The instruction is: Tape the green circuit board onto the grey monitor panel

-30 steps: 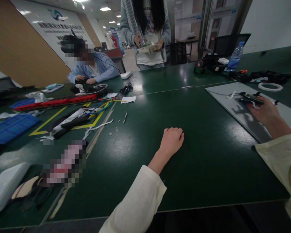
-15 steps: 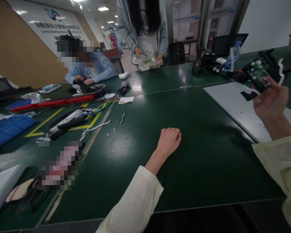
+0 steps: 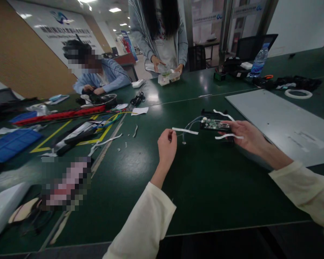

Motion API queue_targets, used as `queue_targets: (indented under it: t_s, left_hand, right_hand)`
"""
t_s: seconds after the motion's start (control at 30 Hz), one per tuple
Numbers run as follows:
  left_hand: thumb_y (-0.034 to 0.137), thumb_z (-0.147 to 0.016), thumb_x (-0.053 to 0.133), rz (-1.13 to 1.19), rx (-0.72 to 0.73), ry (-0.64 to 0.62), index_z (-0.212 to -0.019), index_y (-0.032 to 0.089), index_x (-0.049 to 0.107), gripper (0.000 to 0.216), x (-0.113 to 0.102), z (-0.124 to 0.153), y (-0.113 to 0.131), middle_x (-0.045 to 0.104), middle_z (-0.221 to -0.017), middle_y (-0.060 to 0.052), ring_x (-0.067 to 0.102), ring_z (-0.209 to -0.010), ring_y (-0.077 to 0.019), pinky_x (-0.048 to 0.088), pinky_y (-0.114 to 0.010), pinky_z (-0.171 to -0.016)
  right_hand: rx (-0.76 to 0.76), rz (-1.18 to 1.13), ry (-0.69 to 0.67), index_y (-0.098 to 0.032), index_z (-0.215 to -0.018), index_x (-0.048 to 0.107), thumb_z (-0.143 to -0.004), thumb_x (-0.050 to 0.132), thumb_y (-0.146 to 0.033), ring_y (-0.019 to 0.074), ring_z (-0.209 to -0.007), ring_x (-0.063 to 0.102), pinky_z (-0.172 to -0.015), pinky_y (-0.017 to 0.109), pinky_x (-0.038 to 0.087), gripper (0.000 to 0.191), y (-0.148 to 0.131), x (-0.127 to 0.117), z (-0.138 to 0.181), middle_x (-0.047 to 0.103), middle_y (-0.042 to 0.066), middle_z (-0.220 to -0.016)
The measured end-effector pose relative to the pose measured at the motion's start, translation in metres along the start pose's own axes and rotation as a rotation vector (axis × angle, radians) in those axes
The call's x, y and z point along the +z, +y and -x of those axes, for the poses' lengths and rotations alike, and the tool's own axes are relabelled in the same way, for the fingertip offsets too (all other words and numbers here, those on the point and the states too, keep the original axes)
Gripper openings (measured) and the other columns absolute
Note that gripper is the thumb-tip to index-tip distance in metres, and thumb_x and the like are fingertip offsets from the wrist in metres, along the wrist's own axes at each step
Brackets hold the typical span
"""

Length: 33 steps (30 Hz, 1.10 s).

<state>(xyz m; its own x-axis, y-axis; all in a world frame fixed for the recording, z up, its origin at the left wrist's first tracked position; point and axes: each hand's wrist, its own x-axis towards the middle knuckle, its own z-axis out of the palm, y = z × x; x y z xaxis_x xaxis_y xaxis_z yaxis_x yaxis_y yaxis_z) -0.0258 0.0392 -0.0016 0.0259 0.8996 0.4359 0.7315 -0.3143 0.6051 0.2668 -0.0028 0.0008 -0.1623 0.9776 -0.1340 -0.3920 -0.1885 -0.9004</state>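
My right hand (image 3: pixel 245 135) grips a green circuit board in a black frame (image 3: pixel 214 124), holding it above the dark green table (image 3: pixel 205 201). White strips (image 3: pixel 223 114) stick out from the frame near my fingers, and thin wires (image 3: pixel 192 123) trail from its left side. My left hand (image 3: pixel 167 142) is closed in a pinch at the end of another white strip (image 3: pixel 185 131), left of the board. The strip's far end points toward the wires.
A grey panel (image 3: pixel 275 118) lies on the right, with a white tape ring (image 3: pixel 298 94) and a water bottle (image 3: pixel 260 60) behind it. Cables, a blue tray (image 3: pixel 13 142) and white scraps (image 3: pixel 135 131) lie left. Across the table, one person sits; another stands holding a clear container (image 3: pixel 169 76).
My right hand has brought the circuit board from the far right down to the middle. My left hand has risen slightly leftward and now pinches a white strip.
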Motion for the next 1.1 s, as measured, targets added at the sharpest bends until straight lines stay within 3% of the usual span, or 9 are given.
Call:
queue_targets:
  t_s: [0.1, 0.17, 0.33, 0.43, 0.77, 0.87, 1.1]
  left_hand:
    - [0.033, -0.091, 0.041, 0.106, -0.055, 0.055, -0.098, 0.019, 0.054, 0.02, 0.003, -0.005, -0.007, 0.059, -0.1, -0.006, 0.058, -0.092, -0.0161, 0.046, -0.027, -0.076]
    - [0.036, -0.09, 0.042, 0.178, -0.107, 0.012, -0.103, 0.02, 0.054, 0.024, 0.005, -0.007, -0.011, 0.06, -0.106, -0.007, 0.058, -0.096, -0.0166, 0.047, -0.028, -0.078]
    - [0.055, -0.089, 0.037, 0.365, -0.23, -0.28, -0.09, 0.017, 0.062, 0.045, 0.001, -0.012, -0.021, 0.067, -0.087, -0.007, 0.064, -0.082, -0.0187, 0.049, -0.03, -0.07]
    - [0.061, -0.085, 0.04, 0.347, -0.28, -0.395, -0.084, 0.015, 0.064, 0.051, -0.006, -0.016, -0.029, 0.068, -0.08, -0.008, 0.064, -0.074, -0.0193, 0.048, -0.029, -0.063]
    - [0.049, -0.081, 0.055, 0.372, -0.166, -0.922, -0.097, 0.018, 0.065, 0.037, -0.041, -0.021, -0.03, 0.067, -0.085, -0.003, 0.06, -0.073, -0.0141, 0.045, -0.025, -0.064]
    - [0.041, -0.077, 0.063, 0.389, -0.164, -0.94, -0.097, 0.017, 0.064, 0.032, -0.046, -0.021, -0.028, 0.065, -0.081, -0.002, 0.058, -0.072, -0.0125, 0.044, -0.024, -0.065]
    - [0.034, -0.075, 0.066, 0.444, -0.251, -0.77, -0.1, 0.018, 0.06, 0.031, -0.038, -0.02, -0.025, 0.062, -0.083, -0.001, 0.055, -0.067, -0.0101, 0.042, -0.022, -0.059]
  right_hand:
    - [0.073, 0.039, -0.066, -0.024, -0.119, 0.061, -0.085, 0.043, -0.044, 0.0249, -0.111, 0.056, -0.082, 0.034, 0.05, 0.043, 0.015, 0.008, 0.003, 0.06, 0.004, -0.124]
    - [0.098, 0.037, -0.101, -0.025, -0.121, 0.061, -0.086, 0.043, -0.045, 0.0249, -0.112, 0.055, -0.082, 0.033, 0.05, 0.044, 0.023, 0.009, 0.004, 0.059, 0.004, -0.124]
    - [0.097, 0.03, -0.118, -0.026, -0.117, 0.064, -0.085, 0.044, -0.045, 0.0241, -0.111, 0.055, -0.082, 0.033, 0.049, 0.042, 0.033, 0.01, 0.005, 0.06, 0.003, -0.122]
    - [0.095, 0.017, -0.096, -0.027, -0.115, 0.064, -0.085, 0.044, -0.045, 0.0238, -0.11, 0.054, -0.081, 0.033, 0.048, 0.041, 0.032, 0.011, 0.006, 0.06, 0.003, -0.122]
    - [0.082, 0.027, -0.019, -0.025, -0.113, 0.065, -0.083, 0.049, -0.046, 0.0249, -0.112, 0.052, -0.081, 0.034, 0.047, 0.04, 0.031, 0.015, 0.006, 0.06, 0.003, -0.121]
    - [0.081, 0.027, -0.039, -0.025, -0.112, 0.065, -0.083, 0.05, -0.045, 0.0248, -0.112, 0.052, -0.082, 0.035, 0.047, 0.038, 0.031, 0.015, 0.007, 0.06, 0.003, -0.122]
    - [0.098, 0.04, -0.035, -0.025, -0.11, 0.065, -0.084, 0.051, -0.042, 0.0242, -0.113, 0.053, -0.085, 0.035, 0.046, 0.034, 0.025, 0.023, 0.013, 0.06, 0.004, -0.122]
